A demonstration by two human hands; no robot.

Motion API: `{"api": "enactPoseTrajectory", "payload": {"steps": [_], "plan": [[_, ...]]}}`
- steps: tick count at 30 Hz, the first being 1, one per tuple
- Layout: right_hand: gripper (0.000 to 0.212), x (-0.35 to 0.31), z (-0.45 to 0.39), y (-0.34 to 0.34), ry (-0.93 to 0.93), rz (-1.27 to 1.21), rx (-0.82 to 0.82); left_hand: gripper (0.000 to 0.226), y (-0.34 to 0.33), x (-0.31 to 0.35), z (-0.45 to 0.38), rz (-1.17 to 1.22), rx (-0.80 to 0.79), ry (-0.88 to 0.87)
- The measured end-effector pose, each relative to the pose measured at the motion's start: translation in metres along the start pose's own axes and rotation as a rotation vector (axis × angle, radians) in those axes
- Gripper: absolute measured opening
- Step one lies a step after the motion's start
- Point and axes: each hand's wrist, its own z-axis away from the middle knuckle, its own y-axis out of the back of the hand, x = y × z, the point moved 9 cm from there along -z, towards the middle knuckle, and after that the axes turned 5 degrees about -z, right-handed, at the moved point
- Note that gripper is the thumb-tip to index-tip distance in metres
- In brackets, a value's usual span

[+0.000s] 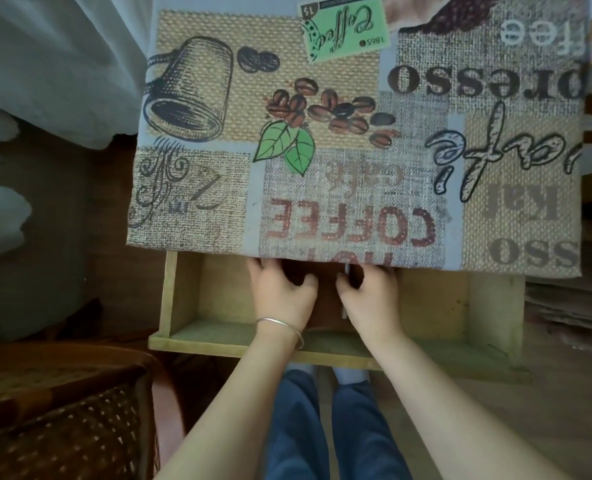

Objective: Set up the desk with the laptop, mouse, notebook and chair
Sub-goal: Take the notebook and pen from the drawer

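Note:
The desk [322, 161] is covered by a coffee-print cloth and nothing lies on it. Its pale wooden drawer [239, 346] is pulled out toward me. Both hands reach into the drawer. My left hand [282, 294], with a silver bangle on the wrist, and my right hand [372, 297] grip the two sides of a dark brown flat thing [326, 303] that looks like the notebook. A thin silver strip [345, 311] runs along its right side. The fingertips and the notebook's far end are hidden under the desk's edge. The wicker chair [62, 427] stands at the lower left.
White curtains [52, 71] hang at the left of the desk. A stack of flat cardboard [571, 306] lies on the floor at the right. My legs in blue trousers [298, 427] stand right in front of the open drawer.

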Motion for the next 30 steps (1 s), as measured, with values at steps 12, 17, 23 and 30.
{"api": "enactPoseTrajectory", "payload": {"steps": [12, 17, 23, 30], "plan": [[0.040, -0.007, 0.036, 0.036, 0.053, 0.093, 0.063, 0.024, 0.005, 0.000, 0.031, 0.091, -0.110, 0.121], [0.034, -0.015, 0.082, 0.047, 0.048, 0.259, 0.060, 0.024, 0.011, 0.017, 0.078, -0.198, -0.181, 0.054], [0.035, -0.033, 0.138, 0.090, 0.090, 0.266, 0.115, 0.034, 0.041, 0.049, 0.139, -0.352, -0.206, -0.065], [0.035, -0.088, 0.187, 0.187, 0.194, 0.192, 0.327, 0.044, 0.106, 0.145, 0.194, -0.204, -0.110, -0.309]]}}
